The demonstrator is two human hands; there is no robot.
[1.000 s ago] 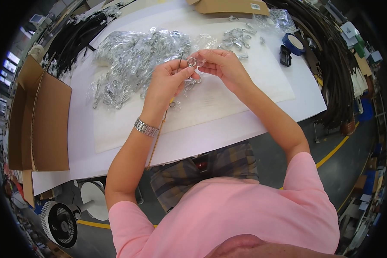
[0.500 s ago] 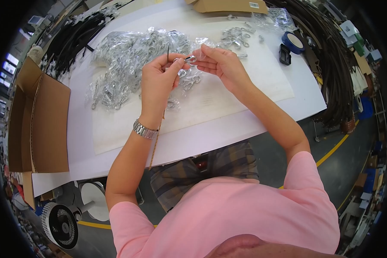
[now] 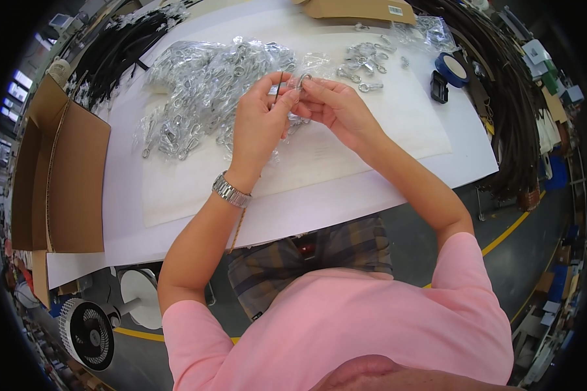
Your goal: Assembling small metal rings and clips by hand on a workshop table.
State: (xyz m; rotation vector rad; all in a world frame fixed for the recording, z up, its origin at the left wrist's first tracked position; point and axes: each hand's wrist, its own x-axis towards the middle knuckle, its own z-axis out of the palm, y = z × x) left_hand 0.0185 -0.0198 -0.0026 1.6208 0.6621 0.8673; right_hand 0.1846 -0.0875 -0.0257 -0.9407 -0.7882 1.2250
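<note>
Both of my hands meet over the table, their fingertips closed around a small shiny metal snap hook. My left hand pinches its lower part, and a thin dark stick-like tool stands up from the same fingers. My right hand closes on the hook's ring end from the other side. Fingers hide most of the hook, and clear film seems to lie about it. Just beyond and left of my hands spreads a large heap of metal hooks in clear bags.
Loose metal hooks lie at the back right of the white table. Beyond are a blue tape roll, a black case and dark straps. An open cardboard box stands left, above a fan.
My right hand has closed its fingers on the hook, which it was only beside before. My left hand has moved slightly right, and the hook has turned more upright.
</note>
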